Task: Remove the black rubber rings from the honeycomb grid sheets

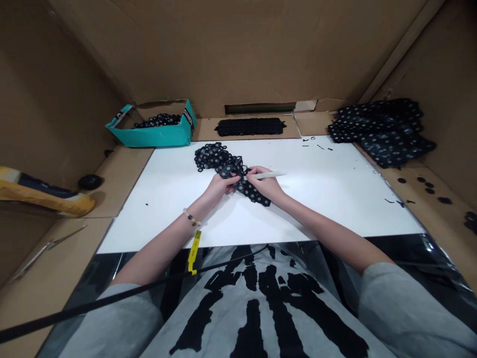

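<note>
A black piece with pale dots and many small rings [213, 156] lies across the middle of the white board [316, 209]. My left hand [220, 186] pinches its near edge from the left, fingers closed on it. On the other side, my right hand [265, 183] is closed round a thin white pen-like tool [274, 174], whose back end points right. The tool's tip meets the dotted piece close to my left fingertips; the exact contact is too small to make out.
A teal box [160, 136] with black rings stands back left, beside a black strip bundle [249, 127]. Dotted fabric [387, 129] is piled back right. Scissors [50, 244] and a yellow container [44, 194] are left. Black scraps dot the board; cardboard walls surround it.
</note>
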{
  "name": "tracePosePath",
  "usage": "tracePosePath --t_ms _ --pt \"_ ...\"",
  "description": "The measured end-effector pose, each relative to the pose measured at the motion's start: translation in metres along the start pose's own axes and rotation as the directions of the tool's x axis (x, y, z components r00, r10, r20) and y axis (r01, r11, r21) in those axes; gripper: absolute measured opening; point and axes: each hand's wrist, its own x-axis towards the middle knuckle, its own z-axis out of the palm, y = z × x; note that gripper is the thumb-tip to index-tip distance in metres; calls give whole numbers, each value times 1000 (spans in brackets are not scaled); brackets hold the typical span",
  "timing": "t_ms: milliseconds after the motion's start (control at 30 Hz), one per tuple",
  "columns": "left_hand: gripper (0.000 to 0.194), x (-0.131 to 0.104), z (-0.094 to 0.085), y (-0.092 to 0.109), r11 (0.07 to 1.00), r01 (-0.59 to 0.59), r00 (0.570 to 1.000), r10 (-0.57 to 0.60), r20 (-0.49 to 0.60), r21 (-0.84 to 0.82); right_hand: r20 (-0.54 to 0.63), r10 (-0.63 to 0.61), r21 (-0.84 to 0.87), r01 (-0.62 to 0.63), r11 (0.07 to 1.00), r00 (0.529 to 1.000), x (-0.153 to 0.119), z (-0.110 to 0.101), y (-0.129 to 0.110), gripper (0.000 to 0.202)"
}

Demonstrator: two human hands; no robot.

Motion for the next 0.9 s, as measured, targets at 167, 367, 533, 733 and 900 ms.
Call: tracePosePath --t_ms 167,367,533,733,900 --pt "29 0 -1 0 998 -14 998 10 55 65 0 -74 -102 73 992 997 -1 3 1 15" --pt "31 4 -19 1 906 -104 991 60 118 409 -2 39 -13 -39 999 999 5 -3 6 17" --pt "28 2 -25 6 806 -70 996 22 88 588 -5 79 16 -79 997 997 6 -6 5 15" --pt "29 2 -24 8 842 -42 994 -18 107 537 -8 122 101 -121 988 992 7 -9 -1 12" --pt "29 0 -21 9 805 -54 996 6 84 591 37 89 78 -91 993 995 4 -3 -1 10"
